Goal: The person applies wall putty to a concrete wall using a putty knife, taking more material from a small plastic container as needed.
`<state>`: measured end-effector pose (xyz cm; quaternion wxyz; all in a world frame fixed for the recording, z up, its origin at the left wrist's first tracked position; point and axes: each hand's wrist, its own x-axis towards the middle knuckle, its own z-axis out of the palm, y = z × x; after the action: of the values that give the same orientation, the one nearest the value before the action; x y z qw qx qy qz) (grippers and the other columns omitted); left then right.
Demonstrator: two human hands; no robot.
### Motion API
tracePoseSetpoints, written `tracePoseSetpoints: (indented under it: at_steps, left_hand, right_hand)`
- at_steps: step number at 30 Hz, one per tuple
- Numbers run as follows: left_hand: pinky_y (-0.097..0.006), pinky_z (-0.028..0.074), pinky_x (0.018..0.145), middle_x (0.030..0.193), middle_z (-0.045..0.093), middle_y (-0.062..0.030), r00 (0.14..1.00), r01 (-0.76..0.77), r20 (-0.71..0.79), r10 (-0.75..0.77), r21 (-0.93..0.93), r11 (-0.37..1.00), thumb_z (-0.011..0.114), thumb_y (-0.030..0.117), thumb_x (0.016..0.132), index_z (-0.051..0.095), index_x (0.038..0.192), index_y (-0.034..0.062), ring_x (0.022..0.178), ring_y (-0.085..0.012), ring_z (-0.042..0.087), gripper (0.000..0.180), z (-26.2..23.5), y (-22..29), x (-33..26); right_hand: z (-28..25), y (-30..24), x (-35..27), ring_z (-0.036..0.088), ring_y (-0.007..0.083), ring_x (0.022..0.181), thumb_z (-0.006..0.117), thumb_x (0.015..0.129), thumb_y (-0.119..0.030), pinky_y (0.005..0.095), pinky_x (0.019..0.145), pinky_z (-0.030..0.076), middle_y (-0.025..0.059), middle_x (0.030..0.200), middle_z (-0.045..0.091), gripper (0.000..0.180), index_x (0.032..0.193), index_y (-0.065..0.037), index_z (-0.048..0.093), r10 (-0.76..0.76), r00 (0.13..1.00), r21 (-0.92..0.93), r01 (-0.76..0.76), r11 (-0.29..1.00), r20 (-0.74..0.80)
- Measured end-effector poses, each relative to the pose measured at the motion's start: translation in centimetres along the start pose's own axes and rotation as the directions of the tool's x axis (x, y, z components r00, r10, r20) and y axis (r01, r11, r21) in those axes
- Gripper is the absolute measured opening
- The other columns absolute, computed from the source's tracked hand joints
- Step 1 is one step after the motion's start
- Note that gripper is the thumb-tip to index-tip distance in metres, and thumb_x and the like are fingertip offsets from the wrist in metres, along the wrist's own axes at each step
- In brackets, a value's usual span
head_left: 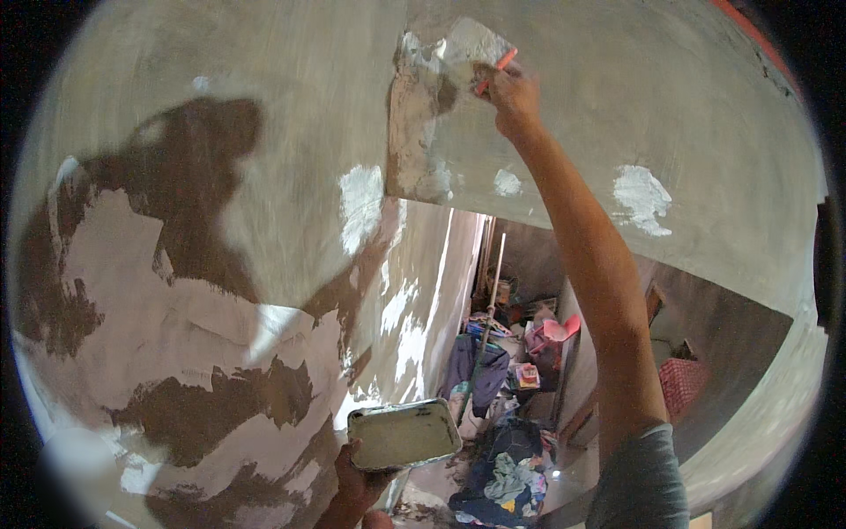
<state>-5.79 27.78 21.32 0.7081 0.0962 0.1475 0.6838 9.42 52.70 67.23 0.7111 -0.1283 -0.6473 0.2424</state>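
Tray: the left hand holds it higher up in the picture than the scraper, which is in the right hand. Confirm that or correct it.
Not higher: the head view shows the tray lower in the picture than the scraper. The rest stands: the left hand holds the tray, the right hand the scraper.

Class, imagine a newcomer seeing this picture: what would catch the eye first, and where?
Probably the raised right hand, top center, holding a red-edged scraper up at the wall. Next, the large dark shadow at left. Then the tray of greyish paste in the left hand, low center.
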Motion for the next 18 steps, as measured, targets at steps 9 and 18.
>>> tracePoseSetpoints:
  at_steps: [9, 18]
  left_hand:
    - [-0.053, 0.043, 0.084, 0.115, 0.045, -0.0198, 0.992, 0.041, -0.119, -0.038, 0.017, 0.999, 0.057, 0.034, 0.067, 0.036, 0.123, 0.0057, 0.105, -0.0382, 0.047, 0.067, 2.0, 0.6, -0.7]
    - [-0.038, 0.053, 0.059, 0.098, 0.056, -0.0123, 0.956, -0.262, -0.02, 0.294, 0.399, 0.879, 0.051, 0.037, 0.077, 0.044, 0.115, 0.0076, 0.079, -0.0248, 0.058, 0.049, 0.7, -2.8, -0.4]
  right_hand:
    - [3.9, 0.6, 8.2, 0.058, 0.0267, 0.089, 0.053, 0.081, -0.018, 0.0366, 0.07, 0.049, 0.0131, 0.104, 0.057, 0.022, 0.1, -0.01, 0.061, -0.62, 0.666, -0.817, 0.573, 0.068, 0.415]
    - [5.7, 4.8, 5.7, 0.046, 0.0273, 0.109, 0.048, 0.083, -0.019, 0.0408, 0.088, 0.042, 0.0129, 0.123, 0.044, 0.024, 0.102, -0.012, 0.06, -0.049, 0.711, -0.608, 0.561, -0.562, 0.701]
